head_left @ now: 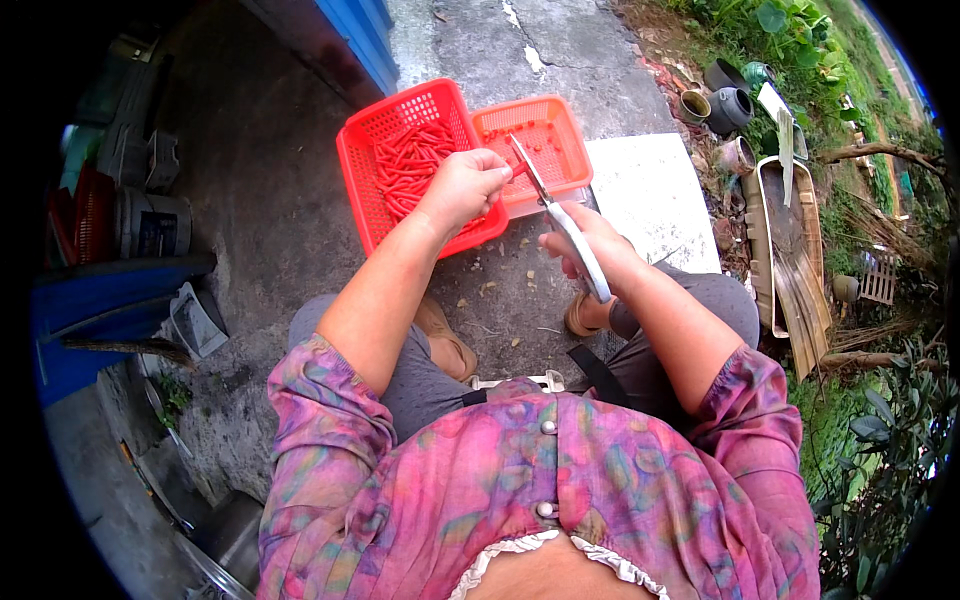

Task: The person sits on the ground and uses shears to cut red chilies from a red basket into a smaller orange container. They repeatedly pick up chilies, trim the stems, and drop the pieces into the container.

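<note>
Left hand (462,185) pinched a red chili (510,172) over the red basket (372,150) of chilies; right hand (590,245) gripped scissors (560,215), blades parted at the chili; orange basket (560,125) sat just beside, on concrete.

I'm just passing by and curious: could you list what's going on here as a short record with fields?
Setting: outdoors, concrete ground, plants at the right
Left hand: pinching a red chili over the red basket of red chilies
Right hand: holding scissors, blades open at the chili
Orange basket: beside the red one, nearly bare
Posture: seated, knees apart
</note>
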Available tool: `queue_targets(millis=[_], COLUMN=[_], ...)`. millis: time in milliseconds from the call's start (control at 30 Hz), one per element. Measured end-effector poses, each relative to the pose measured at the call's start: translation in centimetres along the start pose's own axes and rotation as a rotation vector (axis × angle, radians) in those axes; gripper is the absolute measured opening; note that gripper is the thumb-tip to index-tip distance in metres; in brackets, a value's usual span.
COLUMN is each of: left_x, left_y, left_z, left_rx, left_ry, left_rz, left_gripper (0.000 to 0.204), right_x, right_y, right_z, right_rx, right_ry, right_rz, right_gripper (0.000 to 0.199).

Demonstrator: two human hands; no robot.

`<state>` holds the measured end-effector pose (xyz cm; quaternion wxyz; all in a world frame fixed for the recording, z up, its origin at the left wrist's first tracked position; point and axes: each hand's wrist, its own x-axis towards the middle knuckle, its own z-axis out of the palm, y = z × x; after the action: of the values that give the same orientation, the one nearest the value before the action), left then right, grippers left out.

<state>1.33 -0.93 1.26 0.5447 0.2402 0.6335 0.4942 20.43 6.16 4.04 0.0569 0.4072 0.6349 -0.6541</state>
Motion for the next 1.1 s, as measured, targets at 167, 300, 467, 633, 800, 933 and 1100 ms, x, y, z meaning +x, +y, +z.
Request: queue_targets(millis=[167, 300, 467, 633, 800, 933, 1100], left_x=[0.0, 0.3, 0.3, 0.1, -0.2, 0.3, 0.4], left_y=[0.1, 0.0, -0.1, 0.1, 0.2, -0.4, -1.1], left_z=[-0.2, -0.6, -0.4, 0.0, -0.1, -0.5, 0.2], left_rx=[-0.008, -0.004, -0.010, -0.025, 0.022, 0.056, 0.082], left_ry=[0.006, 0.020, 0.042, 0.000, -0.009, -0.006, 0.048], left_rz=[-0.010, -0.007, -0.018, 0.000, 0.007, 0.031, 0.029], left_gripper=[0.011, 0.010, 0.008, 0.010, 0.014, 0.017, 0.014], right_x=[-0.2, -0.4, 0.1, 0.2, -0.4, -0.4, -0.1], right_y=[-0.8, -1.0, 0.2, 0.3, -0.9, -0.8, 0.0], right_z=[-0.5, -0.5, -0.3, -0.2, -0.2, -0.4, -0.3], right_rx=[-0.021, -0.015, 0.019, -0.030, -0.120, -0.069, -0.007], right_ry=[-0.044, -0.027, 0.002, 0.012, 0.013, 0.001, 0.005], right_rz=[0.060, 0.071, 0.001, -0.022, 0.035, 0.070, 0.032], right_gripper=[0.026, 0.022, 0.025, 0.031, 0.033, 0.028, 0.033])
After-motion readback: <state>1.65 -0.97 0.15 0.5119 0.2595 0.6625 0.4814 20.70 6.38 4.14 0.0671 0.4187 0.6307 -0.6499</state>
